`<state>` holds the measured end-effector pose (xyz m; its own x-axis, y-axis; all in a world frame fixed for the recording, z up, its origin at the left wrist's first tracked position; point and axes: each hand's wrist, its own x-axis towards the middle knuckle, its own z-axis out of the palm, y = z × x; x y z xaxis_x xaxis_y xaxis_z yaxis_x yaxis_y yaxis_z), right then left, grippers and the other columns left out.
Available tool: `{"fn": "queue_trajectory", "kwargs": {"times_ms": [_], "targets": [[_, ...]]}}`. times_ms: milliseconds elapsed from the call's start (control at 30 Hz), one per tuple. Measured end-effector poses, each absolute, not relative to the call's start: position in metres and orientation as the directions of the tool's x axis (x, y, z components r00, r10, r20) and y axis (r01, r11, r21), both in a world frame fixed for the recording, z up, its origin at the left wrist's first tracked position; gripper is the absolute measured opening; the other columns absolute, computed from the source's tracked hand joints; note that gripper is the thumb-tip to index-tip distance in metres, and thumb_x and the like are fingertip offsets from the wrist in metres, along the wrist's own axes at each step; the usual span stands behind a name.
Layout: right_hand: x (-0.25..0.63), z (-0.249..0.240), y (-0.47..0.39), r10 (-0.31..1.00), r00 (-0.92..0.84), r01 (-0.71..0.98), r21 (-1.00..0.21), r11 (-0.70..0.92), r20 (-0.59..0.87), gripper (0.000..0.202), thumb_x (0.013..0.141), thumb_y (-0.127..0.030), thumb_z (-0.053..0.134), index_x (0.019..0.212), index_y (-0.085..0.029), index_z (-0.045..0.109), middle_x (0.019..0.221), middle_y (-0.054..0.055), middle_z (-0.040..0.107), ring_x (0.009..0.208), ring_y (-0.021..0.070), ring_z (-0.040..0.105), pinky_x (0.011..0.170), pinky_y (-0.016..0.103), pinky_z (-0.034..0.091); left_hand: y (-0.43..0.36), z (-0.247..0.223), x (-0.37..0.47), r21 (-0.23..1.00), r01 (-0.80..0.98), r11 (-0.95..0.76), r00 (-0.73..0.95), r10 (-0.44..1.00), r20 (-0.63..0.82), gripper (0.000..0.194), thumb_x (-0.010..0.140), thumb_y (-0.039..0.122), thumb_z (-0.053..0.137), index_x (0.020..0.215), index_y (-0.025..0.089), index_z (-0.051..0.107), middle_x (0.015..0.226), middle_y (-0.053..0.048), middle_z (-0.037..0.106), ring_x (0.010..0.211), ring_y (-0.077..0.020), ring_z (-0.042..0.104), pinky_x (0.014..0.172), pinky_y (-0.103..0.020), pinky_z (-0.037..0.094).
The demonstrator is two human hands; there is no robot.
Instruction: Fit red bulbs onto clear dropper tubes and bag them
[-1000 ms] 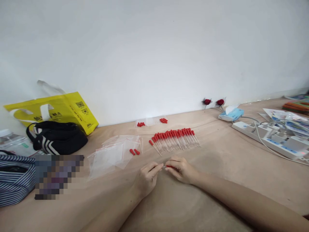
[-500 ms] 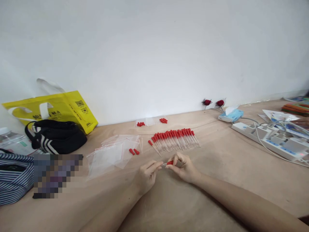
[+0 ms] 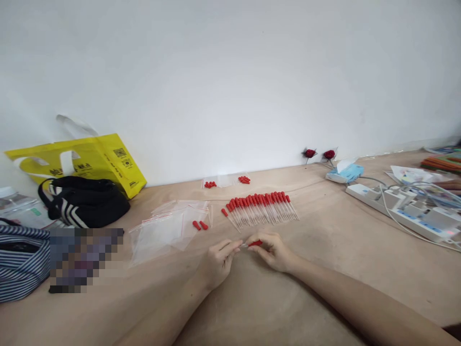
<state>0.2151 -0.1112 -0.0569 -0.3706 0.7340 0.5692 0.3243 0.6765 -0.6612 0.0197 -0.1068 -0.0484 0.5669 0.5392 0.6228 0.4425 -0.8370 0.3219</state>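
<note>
Between thumb and fingers, my left hand [image 3: 220,259] pinches the clear tube of a dropper, most of it hidden by the hand. My right hand [image 3: 274,251] is closed on the red rubber bulb [image 3: 255,243] at the other end of that tube. Just beyond both hands lies a row of droppers [image 3: 264,207], clear tubes with red bulbs, side by side. Two loose red bulbs [image 3: 200,225] rest left of the row, beside a clear tube [image 3: 211,216]. Farther back, more loose red bulbs [image 3: 244,180] lie in two small groups by a clear bag.
Clear zip bags [image 3: 158,235] are spread at the left. Behind them stand a black pouch [image 3: 93,204] and a yellow bag [image 3: 124,168]. On the right are a power strip [image 3: 396,211] with cables, a tissue pack [image 3: 347,173] and another person's hand [image 3: 450,185].
My right hand's fingers have shifted and flattened forward over the red bulb, covering more of it. My left hand has barely moved. The other person's hand at the right edge has shifted.
</note>
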Motion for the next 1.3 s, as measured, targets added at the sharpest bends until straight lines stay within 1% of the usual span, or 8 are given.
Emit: {"fn": "queue_trajectory", "kwargs": {"times_ms": [200,467,700,867,967,1067,1200,1300], "targets": [[0.214,-0.058,-0.113,0.807,-0.256,0.310,-0.746,0.589,0.532,0.011,0.078,-0.027,0.054,0.081,-0.020,0.046,0.067,0.000,0.057,0.060,0.0114,0.052,0.056,0.023,0.042,-0.112,-0.040,0.024,0.270,0.519,-0.811,0.597,0.570,0.565,0.024,0.087,0.016,0.037,0.096,0.017,0.058,0.078,-0.005,0.063,0.068,-0.0145,0.060,0.061,-0.024,0.048],[0.220,-0.041,-0.115,0.754,-0.355,0.346,-0.672,0.655,0.552,0.013,0.078,-0.031,0.055,0.079,-0.019,0.060,0.072,0.003,0.064,0.067,0.0136,0.056,0.065,0.027,0.043,-0.119,-0.025,0.028,0.252,0.560,-0.789,0.601,0.597,0.532,0.022,0.087,0.017,0.037,0.086,0.016,0.059,0.070,-0.002,0.054,0.060,-0.0119,0.054,0.055,-0.020,0.043],[0.217,-0.046,-0.119,0.794,-0.347,0.273,-0.756,0.594,0.499,0.016,0.077,-0.029,0.054,0.076,-0.019,0.066,0.068,0.003,0.065,0.061,0.0126,0.058,0.059,0.024,0.045,-0.116,-0.035,0.026,0.212,0.541,-0.814,0.626,0.558,0.544,0.023,0.086,0.016,0.036,0.084,0.017,0.059,0.067,-0.001,0.051,0.057,-0.0113,0.051,0.052,-0.019,0.040],[0.214,-0.051,-0.115,0.828,-0.354,0.214,-0.824,0.525,0.435,0.017,0.078,-0.030,0.054,0.082,-0.020,0.067,0.075,0.003,0.066,0.069,0.0139,0.060,0.067,0.026,0.047,-0.115,-0.034,0.025,0.307,0.546,-0.780,0.604,0.620,0.501,0.023,0.086,0.015,0.036,0.086,0.017,0.059,0.070,-0.002,0.052,0.062,-0.0118,0.052,0.057,-0.020,0.042],[0.217,-0.052,-0.111,0.839,-0.346,0.231,-0.829,0.509,0.419,0.030,0.073,-0.033,0.060,0.102,-0.023,0.061,0.085,0.004,0.064,0.077,0.0151,0.059,0.071,0.029,0.047,-0.114,-0.029,0.026,0.392,0.566,-0.725,0.575,0.688,0.443,0.023,0.085,0.016,0.036,0.085,0.017,0.059,0.075,-0.003,0.053,0.065,-0.0126,0.054,0.062,-0.022,0.043],[0.224,-0.054,-0.106,0.845,-0.259,0.350,-0.770,0.534,0.468,0.052,0.066,-0.034,0.067,0.115,-0.024,0.051,0.093,0.006,0.057,0.078,0.0159,0.054,0.064,0.028,0.047,-0.107,-0.025,0.023,0.540,0.628,-0.561,0.466,0.826,0.316,0.022,0.085,0.020,0.037,0.077,0.018,0.058,0.071,-0.001,0.055,0.063,-0.0131,0.055,0.061,-0.022,0.043],[0.236,-0.058,-0.100,0.869,-0.109,0.478,-0.741,0.472,0.483,0.036,0.073,-0.029,0.059,0.107,-0.021,0.053,0.086,0.006,0.052,0.069,0.0137,0.050,0.056,0.026,0.045,-0.085,-0.022,0.016,0.722,0.684,-0.108,0.161,0.987,-0.005,0.021,0.081,0.027,0.044,0.068,0.017,0.057,0.056,0.001,0.057,0.056,-0.0140,0.057,0.052,-0.021,0.042],[0.241,-0.059,-0.097,0.880,-0.057,0.508,-0.745,0.431,0.471,0.024,0.075,-0.025,0.054,0.098,-0.019,0.056,0.086,0.005,0.050,0.064,0.0118,0.049,0.056,0.026,0.045,-0.068,-0.022,0.014,0.735,0.678,0.014,0.091,0.990,-0.103,0.021,0.078,0.026,0.048,0.063,0.014,0.058,0.056,-0.001,0.062,0.051,-0.0124,0.058,0.047,-0.019,0.042]]}}
